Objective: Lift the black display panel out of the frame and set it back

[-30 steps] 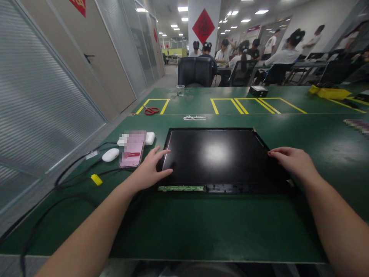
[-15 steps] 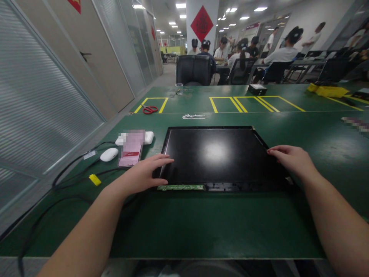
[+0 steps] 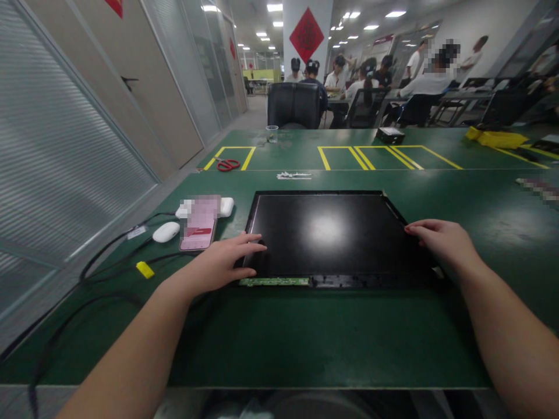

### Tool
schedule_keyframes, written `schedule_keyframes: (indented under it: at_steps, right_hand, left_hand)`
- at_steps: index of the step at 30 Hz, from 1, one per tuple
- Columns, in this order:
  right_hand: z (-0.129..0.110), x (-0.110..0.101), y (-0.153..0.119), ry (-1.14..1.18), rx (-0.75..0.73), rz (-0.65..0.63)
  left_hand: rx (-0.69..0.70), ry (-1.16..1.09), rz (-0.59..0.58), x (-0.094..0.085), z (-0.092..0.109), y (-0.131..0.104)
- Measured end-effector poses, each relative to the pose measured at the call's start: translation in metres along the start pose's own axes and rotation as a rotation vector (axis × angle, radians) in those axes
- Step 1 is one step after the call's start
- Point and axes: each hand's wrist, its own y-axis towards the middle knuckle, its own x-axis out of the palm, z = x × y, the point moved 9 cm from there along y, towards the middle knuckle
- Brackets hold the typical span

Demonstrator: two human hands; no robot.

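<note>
A black flat display panel [image 3: 297, 233] lies face up on the green table, with a bright reflection in its middle. A narrow green circuit board [image 3: 275, 281] runs along the left part of its near edge. My left hand [image 3: 222, 262] rests at the panel's left edge, fingers spread over the border. At the right edge, my right hand [image 3: 441, 238] has thumb and forefinger pinched together against the frame. What lies between those fingertips is too small to tell. A pale line shows along the frame just beyond them, and a small whitish tab [image 3: 438, 272] sits at the near right corner.
Left of the panel lie a pink-screened phone [image 3: 198, 224], a white oval mouse-like object [image 3: 166, 232], cables and a yellow piece [image 3: 145, 269]. Farther back are red-handled scissors [image 3: 227, 165], white scraps [image 3: 293, 175], a clear cup [image 3: 271, 134] and a black box [image 3: 390, 135]. Several people sit beyond.
My left hand has shifted very slightly to the right along the panel's edge. The right hand keeps its pinch at the right edge, and the panel stays put.
</note>
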Motion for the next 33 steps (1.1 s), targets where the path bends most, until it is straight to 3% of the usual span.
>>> schedule_keyframes:
  at_steps: [10, 15, 21, 29, 33]
  right_hand:
    - [0.006, 0.001, 0.0, 0.148, 0.038, 0.032]
    - [0.008, 0.001, 0.003, 0.109, 0.015, 0.046]
    - [0.011, 0.003, 0.013, -0.003, -0.074, 0.031]
    - [0.001, -0.005, 0.004, 0.077, -0.053, 0.072]
    - [0.006, -0.011, 0.008, 0.03, -0.042, 0.102]
  left_hand:
    - [0.032, 0.019, -0.017, 0.003, 0.002, -0.001]
    - [0.03, 0.025, -0.003, 0.003, 0.002, -0.001]
    - [-0.05, 0.069, 0.059, -0.001, -0.007, -0.001]
    - [-0.18, 0.11, 0.206, -0.007, -0.028, 0.005]
    - [-0.207, 0.076, 0.199, 0.0, -0.031, 0.013]
